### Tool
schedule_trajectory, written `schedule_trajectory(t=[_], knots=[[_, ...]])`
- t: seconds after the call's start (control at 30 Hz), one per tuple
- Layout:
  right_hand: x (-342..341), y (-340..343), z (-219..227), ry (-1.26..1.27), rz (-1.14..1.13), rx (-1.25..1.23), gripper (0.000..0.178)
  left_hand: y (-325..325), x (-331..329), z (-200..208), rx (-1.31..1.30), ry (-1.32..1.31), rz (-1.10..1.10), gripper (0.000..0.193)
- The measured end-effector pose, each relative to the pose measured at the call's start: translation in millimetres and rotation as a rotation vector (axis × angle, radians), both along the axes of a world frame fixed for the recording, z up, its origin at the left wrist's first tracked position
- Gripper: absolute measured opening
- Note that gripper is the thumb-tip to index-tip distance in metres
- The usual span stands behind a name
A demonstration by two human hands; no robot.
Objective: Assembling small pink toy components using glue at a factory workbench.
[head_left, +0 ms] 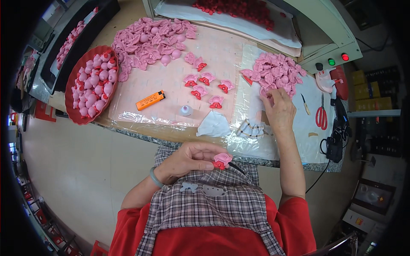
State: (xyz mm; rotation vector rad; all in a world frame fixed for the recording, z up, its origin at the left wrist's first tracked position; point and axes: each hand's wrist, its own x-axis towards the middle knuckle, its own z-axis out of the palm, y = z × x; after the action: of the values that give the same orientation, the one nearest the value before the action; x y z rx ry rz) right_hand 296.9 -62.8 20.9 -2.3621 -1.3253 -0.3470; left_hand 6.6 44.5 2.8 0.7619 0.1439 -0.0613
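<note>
Holding one pink-and-red piece [221, 161] in your left hand [192, 160]: thumb and fingers are closed on it, just in front of your apron [209, 209], near side of the worktop [136, 135]. Pink part is up, red bow-like part below.

Your right hand [279, 109] is down at the near edge of the right-hand pile of pink pieces [277, 70], thumb and fingers bent, fingertips at the pile. Can't tell from this angle if they're gripping a piece or only touching.

Between the two piles you've got a loose group of pink-and-red pieces [207, 78], spread out on the pink sheet [141, 83]. Larger pink pile [149, 40] sits at the far left of that sheet. Red bowl [73, 112] on your left is full of pink balls [92, 85] with red bits among them.

Nearer to you: orange lighter [150, 101], small white item [185, 110], crumpled white cloth [213, 124], then checked cloth [251, 129] near your right wrist. Off to the right: small knife [306, 104], red-handled scissors [321, 117]. Red and green lights show on the machine housing [314, 32] behind.
</note>
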Motion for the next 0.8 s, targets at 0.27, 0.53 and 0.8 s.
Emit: schedule_trajectory(t=[0.27,0.53,0.8], knots=[[5.7,11.9,-10.2,-0.081,0.012,-0.107,0.020,0.1,-1.6,2.4,-0.009,0.001,0.020,0.048],[-1.3,4.1,-1.9,1.307,0.098,-0.010,0.016,0.5,1.4,-2.9,-0.052,0.009,0.075,0.051],[-16.7,7.5,9.4,0.563,0.131,-0.063,0.015,0.3,2.4,-0.8,-0.056,-0.049,0.117,0.040]])
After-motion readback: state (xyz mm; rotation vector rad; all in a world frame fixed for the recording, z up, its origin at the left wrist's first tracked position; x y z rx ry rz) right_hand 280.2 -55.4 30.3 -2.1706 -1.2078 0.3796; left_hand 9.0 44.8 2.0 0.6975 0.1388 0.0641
